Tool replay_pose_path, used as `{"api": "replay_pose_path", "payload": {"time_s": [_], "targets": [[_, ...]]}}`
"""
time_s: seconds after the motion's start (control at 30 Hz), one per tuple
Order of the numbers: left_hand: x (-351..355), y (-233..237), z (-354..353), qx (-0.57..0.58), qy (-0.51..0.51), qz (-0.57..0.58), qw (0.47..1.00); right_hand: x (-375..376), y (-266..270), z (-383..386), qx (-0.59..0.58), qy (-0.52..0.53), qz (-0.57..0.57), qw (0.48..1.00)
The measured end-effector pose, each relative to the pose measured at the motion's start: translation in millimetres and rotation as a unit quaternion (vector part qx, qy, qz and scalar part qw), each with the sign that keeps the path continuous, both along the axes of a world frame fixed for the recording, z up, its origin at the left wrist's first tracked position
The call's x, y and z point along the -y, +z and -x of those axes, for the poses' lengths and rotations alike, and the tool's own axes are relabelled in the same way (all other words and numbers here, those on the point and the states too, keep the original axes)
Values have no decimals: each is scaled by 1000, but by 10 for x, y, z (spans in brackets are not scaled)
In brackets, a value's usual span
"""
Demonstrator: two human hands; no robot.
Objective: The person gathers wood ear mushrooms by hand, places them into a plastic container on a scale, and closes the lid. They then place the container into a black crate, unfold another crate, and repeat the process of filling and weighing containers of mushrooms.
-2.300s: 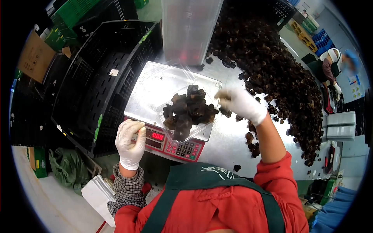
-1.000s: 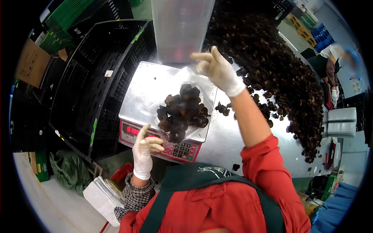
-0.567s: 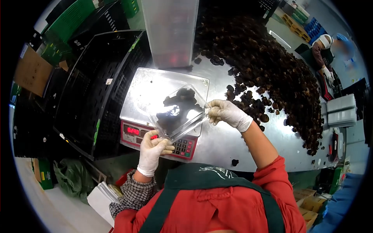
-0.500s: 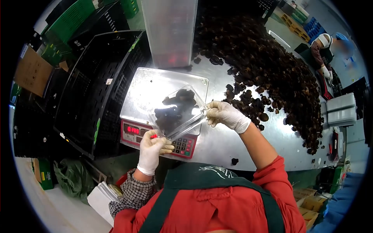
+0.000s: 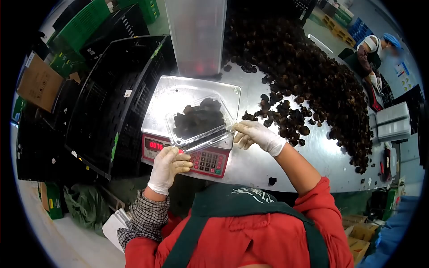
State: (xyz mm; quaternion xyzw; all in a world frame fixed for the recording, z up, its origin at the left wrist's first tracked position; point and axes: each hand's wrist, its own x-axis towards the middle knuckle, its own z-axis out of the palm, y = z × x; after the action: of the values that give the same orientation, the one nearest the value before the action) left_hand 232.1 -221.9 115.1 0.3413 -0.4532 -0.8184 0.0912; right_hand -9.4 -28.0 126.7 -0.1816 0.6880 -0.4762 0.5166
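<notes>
A clear plastic clamshell box (image 5: 202, 139) sits over the metal plate of a red-framed digital scale (image 5: 167, 96), its ridged edge towards me. Inside lie dark, crinkled wood ear mushrooms (image 5: 199, 119). My left hand (image 5: 166, 167), in a pale glove, pinches the box's near left corner, just over the scale's front panel. At the right end of that edge, my gloved right hand (image 5: 259, 136) has thumb and fingers closed on the plastic.
A large black crate (image 5: 107, 102) stands left of the scale, and a tall translucent bin (image 5: 195, 35) behind it. Loose mushrooms form a big heap (image 5: 313, 80) across the metal table. Beyond, a co-worker (image 5: 371, 53) bends by stacked white trays (image 5: 393, 123).
Both hands have come slightly lower, the left one also leftward, still gripping the box's near edge. The mushrooms show more plainly through the box. The scale's red reading has dropped.
</notes>
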Motion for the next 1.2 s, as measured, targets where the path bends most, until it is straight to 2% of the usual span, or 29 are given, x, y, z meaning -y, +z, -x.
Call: {"api": "replay_pose_path", "payload": {"time_s": [0.07,0.1,0.17,0.2,0.27,0.3,0.33,0.37,0.47,0.5,0.57,0.63,0.7,0.73,0.77,0.83,0.87,0.97,1.1,1.13,1.2], "targets": [[-9,-67,-34,-2,21,92,996,-73,-17,28,-71,-20,-19,997],[8,-131,-71,-19,60,153,986,-108,-25,68,-71,-63,31,995],[42,-171,-119,-73,115,308,941,-163,10,101,-114,-70,90,987],[49,-148,-127,-74,123,355,924,-132,34,85,-214,-26,99,971],[25,-71,-34,-65,102,543,831,12,48,8,-404,64,112,905],[-1,-8,49,-61,91,629,770,94,2,-15,-522,88,87,844],[-58,88,139,-65,87,647,755,192,10,-37,-580,120,47,804],[-75,158,232,-53,58,679,730,289,30,-58,-634,150,7,759],[-71,308,569,-132,-38,754,642,510,175,-111,-662,256,-92,698],[-58,326,697,-175,-82,770,609,543,171,-74,-647,244,-81,718],[-47,262,947,-230,-146,762,587,580,163,23,-615,220,-61,754],[24,158,1177,-241,-225,756,565,493,257,111,-514,163,-6,842],[65,102,1349,-184,-309,791,495,367,140,199,-492,68,53,866],[52,122,1405,-123,-347,828,422,288,137,233,-433,46,29,900],[20,158,1447,-103,-367,831,405,231,138,243,-379,28,-13,925],[-51,260,1520,-62,-404,836,366,120,110,240,-415,35,18,909],[-83,285,1538,-42,-417,845,331,93,92,226,-404,33,20,914],[-112,190,1587,-41,-431,858,278,62,78,183,-404,40,39,913],[-11,191,1570,-99,-417,829,360,115,63,10,-498,74,59,862],[29,127,1560,-113,-361,858,346,129,40,-26,-529,86,46,843],[106,123,1527,-128,-312,850,404,181,22,-77,-567,95,34,817]]}}
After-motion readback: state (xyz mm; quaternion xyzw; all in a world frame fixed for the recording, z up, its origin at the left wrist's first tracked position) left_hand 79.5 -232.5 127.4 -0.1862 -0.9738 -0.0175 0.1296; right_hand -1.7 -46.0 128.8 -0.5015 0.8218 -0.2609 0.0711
